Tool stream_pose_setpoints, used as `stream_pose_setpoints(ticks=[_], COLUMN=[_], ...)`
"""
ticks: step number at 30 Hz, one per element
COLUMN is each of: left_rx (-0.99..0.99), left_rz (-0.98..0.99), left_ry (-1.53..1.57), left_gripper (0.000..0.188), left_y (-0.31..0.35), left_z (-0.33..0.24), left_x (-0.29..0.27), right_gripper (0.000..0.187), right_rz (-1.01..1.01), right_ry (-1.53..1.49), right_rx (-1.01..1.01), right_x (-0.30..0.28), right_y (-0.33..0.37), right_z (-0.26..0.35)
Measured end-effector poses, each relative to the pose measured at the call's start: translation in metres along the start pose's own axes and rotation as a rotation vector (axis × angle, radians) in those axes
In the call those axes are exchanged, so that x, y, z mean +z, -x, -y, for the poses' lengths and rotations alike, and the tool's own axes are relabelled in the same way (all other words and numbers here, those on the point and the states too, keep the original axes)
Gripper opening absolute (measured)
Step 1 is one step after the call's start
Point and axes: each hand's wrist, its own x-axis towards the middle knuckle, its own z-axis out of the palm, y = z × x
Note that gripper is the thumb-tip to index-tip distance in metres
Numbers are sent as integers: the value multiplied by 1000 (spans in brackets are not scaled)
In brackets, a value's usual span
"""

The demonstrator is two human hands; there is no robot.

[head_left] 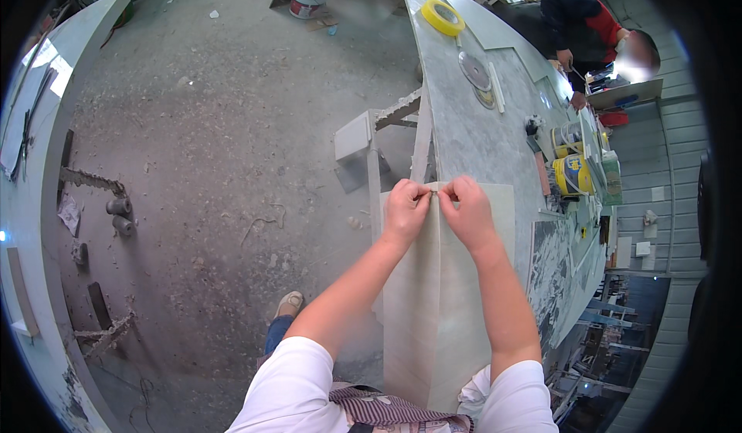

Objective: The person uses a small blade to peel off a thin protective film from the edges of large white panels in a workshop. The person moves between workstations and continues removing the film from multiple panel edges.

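Observation:
A long beige slab piece [411, 321], with a lengthwise edge down its middle, lies in front of me at the left edge of the grey worktable [456, 135]. My left hand [407, 210] is at the far end of that edge, its thumb and fingers pinched together. Close beside it, my right hand [468, 212] is pinched at the same corner. The fingertips of both hands nearly meet there. Whatever is between them is too small to make out. A crumpled white cloth [474, 390] sits by the near end of the slab piece.
Yellow tape [442, 17] and a grey disc [474, 71] lie farther up the worktable. Yellow buckets [572, 175] stand at its right. Another person [580, 27] works at the far right. A pale slab table [46, 124] stands left, across the dusty floor [201, 163].

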Motion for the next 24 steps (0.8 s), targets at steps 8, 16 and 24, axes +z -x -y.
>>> stream_pose_setpoints(ticks=[8,16,24], left_rx=[53,71,57], left_rz=[39,47,144], left_ry=[-35,-8,-89], left_gripper=[6,8,10], left_y=[24,60,100], left_z=[-5,-9,-8], left_x=[-8,-11,-19], right_gripper=[11,14,16], right_rz=[-1,2,15], right_ry=[2,52,43], right_rx=[38,-27,-78], right_x=[-1,-6,-11], right_y=[27,63,101], right_z=[8,15,21])
